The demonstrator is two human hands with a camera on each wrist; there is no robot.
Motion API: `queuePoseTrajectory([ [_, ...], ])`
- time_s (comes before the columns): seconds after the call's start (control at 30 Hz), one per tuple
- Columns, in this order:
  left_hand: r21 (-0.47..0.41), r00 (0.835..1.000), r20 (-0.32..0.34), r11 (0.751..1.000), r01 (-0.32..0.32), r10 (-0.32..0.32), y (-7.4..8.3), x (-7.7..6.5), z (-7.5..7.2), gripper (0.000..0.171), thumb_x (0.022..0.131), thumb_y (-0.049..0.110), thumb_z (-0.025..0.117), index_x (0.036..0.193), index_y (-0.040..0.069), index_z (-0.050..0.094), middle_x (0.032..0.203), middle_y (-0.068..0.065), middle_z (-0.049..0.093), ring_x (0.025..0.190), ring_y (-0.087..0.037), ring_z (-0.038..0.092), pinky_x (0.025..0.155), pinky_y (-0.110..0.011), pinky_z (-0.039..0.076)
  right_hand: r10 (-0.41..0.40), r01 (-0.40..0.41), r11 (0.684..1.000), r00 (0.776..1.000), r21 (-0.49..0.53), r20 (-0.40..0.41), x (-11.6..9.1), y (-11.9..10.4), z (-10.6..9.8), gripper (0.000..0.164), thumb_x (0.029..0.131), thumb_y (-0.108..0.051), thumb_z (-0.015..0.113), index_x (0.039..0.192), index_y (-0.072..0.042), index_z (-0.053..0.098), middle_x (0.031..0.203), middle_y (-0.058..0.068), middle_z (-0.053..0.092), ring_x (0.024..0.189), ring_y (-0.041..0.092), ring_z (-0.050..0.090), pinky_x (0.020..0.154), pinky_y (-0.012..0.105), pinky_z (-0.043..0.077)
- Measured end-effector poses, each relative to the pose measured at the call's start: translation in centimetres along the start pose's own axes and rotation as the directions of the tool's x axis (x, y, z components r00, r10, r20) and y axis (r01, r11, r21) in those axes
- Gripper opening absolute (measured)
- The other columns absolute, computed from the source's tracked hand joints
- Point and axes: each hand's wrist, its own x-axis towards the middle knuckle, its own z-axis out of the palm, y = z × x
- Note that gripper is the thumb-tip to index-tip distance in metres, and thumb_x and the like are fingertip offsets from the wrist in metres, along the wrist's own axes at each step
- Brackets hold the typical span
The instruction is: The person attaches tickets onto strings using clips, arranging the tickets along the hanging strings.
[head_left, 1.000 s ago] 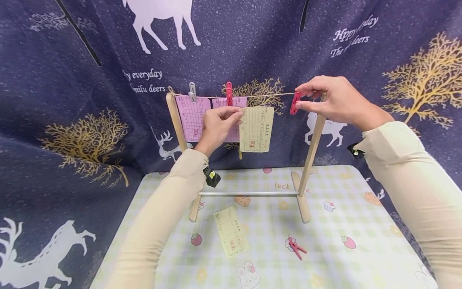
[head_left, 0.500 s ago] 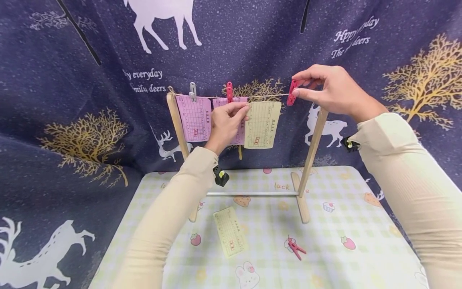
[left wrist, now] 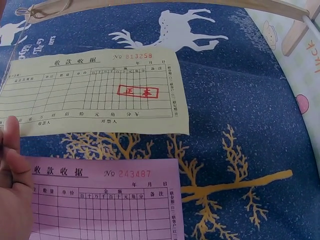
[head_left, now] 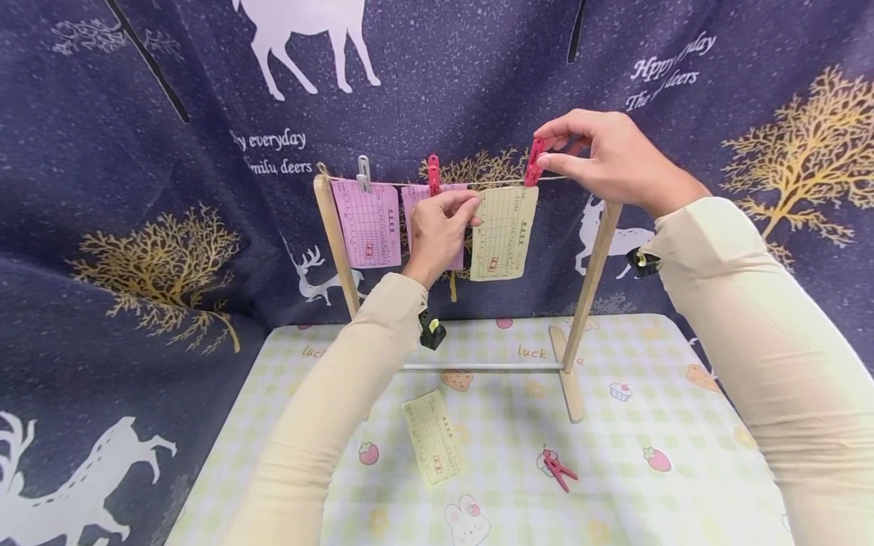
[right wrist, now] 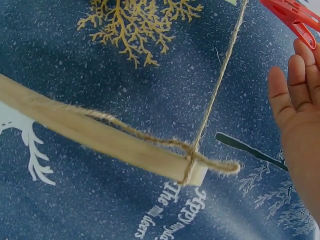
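My left hand (head_left: 440, 227) pinches a yellow receipt slip (head_left: 504, 235) by its upper left corner, its top edge up at the twine line (head_left: 556, 178). In the left wrist view the printed form on this yellow slip (left wrist: 95, 95) faces the camera. Between thumb and fingers my right hand (head_left: 608, 155) holds a red clothespin (head_left: 535, 161), its tip at the slip's upper right corner. The right wrist view shows part of that red clothespin (right wrist: 292, 20) at the fingertips. Two pink slips (head_left: 369, 227) hang on the line, under a grey clothespin (head_left: 364, 174) and another red clothespin (head_left: 433, 174).
The twine is tied between wooden posts (head_left: 590, 284), joined low down by a metal rod (head_left: 492, 367). On the checked tablecloth lie a second yellow slip (head_left: 435, 438) and a loose red clothespin (head_left: 560, 470). A dark blue deer-print curtain (head_left: 205, 227) hangs behind.
My left hand has moved right and slightly up, raising the yellow slip to the line. My right hand has carried the red clothespin left and up to the slip's corner.
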Motion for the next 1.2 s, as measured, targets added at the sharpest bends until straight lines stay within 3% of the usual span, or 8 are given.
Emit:
queuePoseTrajectory([
  [0.23,0.045,1.000,-0.014,0.999,-0.001,0.001,0.1,0.5,0.3,0.017,0.095,0.012,0.069,0.106,0.000,0.076,0.084,-0.011,0.075,0.066,-0.013,0.071,0.064,-0.018,0.051,-0.007,0.007,1.000,1.000,-0.002,-0.009,1.1,-0.3,0.3,0.031,0.095,-0.015,0.071,0.122,-0.002,0.068,0.101,0.014,0.066,0.077,0.008,0.053,0.066,0.017,0.038],
  [0.63,0.034,1.000,-0.014,0.999,-0.003,0.003,0.3,0.6,0.6,0.017,0.097,0.011,0.067,0.108,0.000,0.075,0.083,-0.011,0.075,0.068,-0.015,0.071,0.051,-0.016,0.047,0.014,-0.013,0.999,1.000,0.034,-0.026,2.2,-0.2,1.5,0.023,0.096,-0.015,0.069,0.115,-0.002,0.070,0.094,0.012,0.067,0.076,0.010,0.054,0.068,0.020,0.039],
  [0.97,0.024,1.000,-0.025,1.000,0.009,-0.008,0.3,0.5,0.9,0.017,0.098,0.011,0.066,0.107,-0.001,0.074,0.083,-0.011,0.074,0.069,-0.014,0.071,0.050,-0.015,0.044,0.030,-0.029,0.998,0.999,0.062,-0.021,1.9,0.4,2.7,0.021,0.095,-0.014,0.070,0.113,-0.002,0.071,0.092,0.011,0.068,0.076,0.014,0.057,0.068,0.020,0.041],
  [1.2,0.028,1.000,-0.023,1.000,0.000,0.000,0.1,0.5,0.8,0.017,0.098,0.011,0.065,0.106,-0.001,0.074,0.084,-0.012,0.074,0.072,-0.016,0.072,0.061,-0.017,0.047,0.004,-0.002,0.997,0.999,0.073,-0.033,1.6,0.8,3.4,0.020,0.093,-0.010,0.072,0.111,-0.001,0.072,0.091,0.011,0.068,0.077,0.012,0.058,0.069,0.018,0.042],
])
